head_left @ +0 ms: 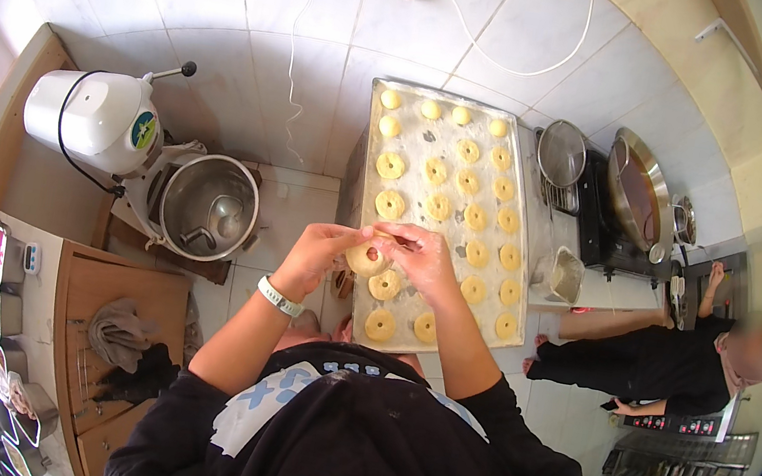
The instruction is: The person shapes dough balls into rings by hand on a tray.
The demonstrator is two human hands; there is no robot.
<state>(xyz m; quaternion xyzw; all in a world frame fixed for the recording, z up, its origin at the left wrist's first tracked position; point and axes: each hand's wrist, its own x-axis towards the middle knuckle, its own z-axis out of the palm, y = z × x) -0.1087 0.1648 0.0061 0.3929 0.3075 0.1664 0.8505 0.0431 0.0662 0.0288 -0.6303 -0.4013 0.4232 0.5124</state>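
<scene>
A ring of pale dough (359,261) is held up over the near left edge of a floured tray (524,249). My left hand (321,251) pinches the ring from its left side, with a light watch band on that wrist. My right hand (421,258) grips it from the top right, fingers curled, and a fingertip shows in the hole. On the tray lie rows of dough rings (390,204), each with a hole in the middle. Several round dough balls without holes (431,110) sit along the far end.
At the left stands a white mixer (88,120) with a steel bowl (209,208). On the right are a mesh strainer (562,154), a wide pan of dark liquid (639,190) on a black burner and a metal pitcher (560,274). Another person (658,363) stands at the far right.
</scene>
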